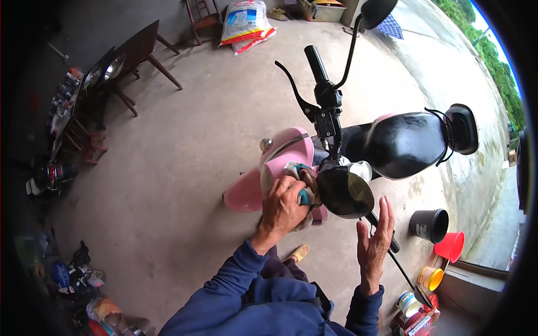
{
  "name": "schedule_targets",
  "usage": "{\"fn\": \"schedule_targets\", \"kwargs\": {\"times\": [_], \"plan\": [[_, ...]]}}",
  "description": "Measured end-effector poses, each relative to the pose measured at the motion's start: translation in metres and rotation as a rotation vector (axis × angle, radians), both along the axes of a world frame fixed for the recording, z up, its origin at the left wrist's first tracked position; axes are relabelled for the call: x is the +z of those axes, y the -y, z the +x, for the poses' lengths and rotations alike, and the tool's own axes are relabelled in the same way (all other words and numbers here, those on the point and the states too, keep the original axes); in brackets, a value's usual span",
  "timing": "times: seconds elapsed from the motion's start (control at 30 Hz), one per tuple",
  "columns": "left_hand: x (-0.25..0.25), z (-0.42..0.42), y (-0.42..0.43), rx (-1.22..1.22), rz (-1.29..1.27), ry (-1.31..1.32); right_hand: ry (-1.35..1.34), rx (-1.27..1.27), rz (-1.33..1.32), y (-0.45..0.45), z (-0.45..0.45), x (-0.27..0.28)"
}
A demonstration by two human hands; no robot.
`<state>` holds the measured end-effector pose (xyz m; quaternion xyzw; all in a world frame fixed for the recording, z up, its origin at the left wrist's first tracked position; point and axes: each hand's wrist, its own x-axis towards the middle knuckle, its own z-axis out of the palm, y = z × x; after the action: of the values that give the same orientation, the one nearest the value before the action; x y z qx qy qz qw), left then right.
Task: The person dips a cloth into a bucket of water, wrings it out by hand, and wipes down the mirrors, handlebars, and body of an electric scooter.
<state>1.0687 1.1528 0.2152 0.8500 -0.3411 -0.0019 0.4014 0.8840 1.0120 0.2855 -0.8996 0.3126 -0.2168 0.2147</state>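
Note:
A pink scooter (244, 190) with a black seat (406, 144) stands on the concrete floor. My left hand (284, 206) is closed on a crumpled, multicoloured cloth (305, 178), which it holds against the pink front part beside the round black mirror (345, 192). To the right of that mirror, near the handlebar grip, my right hand (375, 241) is raised with its fingers stretched out and holds nothing. The other handlebar grip (316, 64) and brake lever (294, 87) point away from me. What the cloth covers is hidden.
Black (428, 225), red (450, 246) and yellow (430, 278) buckets stand at the right. A long-stemmed mirror (423, 297) reaches to the lower right. Stacked sacks (245, 25) and a brown table (140, 47) are farther back. Clutter lines the left side.

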Motion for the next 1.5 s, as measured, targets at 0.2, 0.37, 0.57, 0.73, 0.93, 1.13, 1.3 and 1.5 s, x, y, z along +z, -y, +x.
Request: {"fn": "schedule_targets", "kwargs": {"times": [0.2,0.37,0.57,0.73,0.93,1.13,1.3,1.5], "plan": [[-0.014,0.095,0.026,-0.049,0.018,-0.136,0.003,-0.038,0.085,0.011,0.045,-0.001],[-0.088,0.181,0.053,-0.031,0.112,-0.306,0.061,-0.114,0.239,0.002,0.062,-0.003],[-0.203,0.245,0.057,0.005,0.152,-0.381,0.09,-0.173,0.24,0.001,0.058,-0.011],[-0.203,0.275,0.053,-0.07,0.219,-0.549,0.055,-0.2,0.28,-0.002,0.056,-0.012],[-0.143,0.255,0.072,-0.462,-0.063,-0.505,0.091,-0.228,0.305,-0.002,0.046,-0.014],[-0.207,0.313,0.093,-0.473,0.256,-0.514,0.139,-0.236,0.241,-0.014,0.071,-0.003],[-0.306,0.336,0.066,-0.404,0.296,-0.699,0.12,-0.214,0.163,-0.011,0.068,-0.01],[-0.406,0.316,0.038,-0.173,0.145,-0.808,0.029,-0.227,0.002,0.001,0.062,-0.015]]}}
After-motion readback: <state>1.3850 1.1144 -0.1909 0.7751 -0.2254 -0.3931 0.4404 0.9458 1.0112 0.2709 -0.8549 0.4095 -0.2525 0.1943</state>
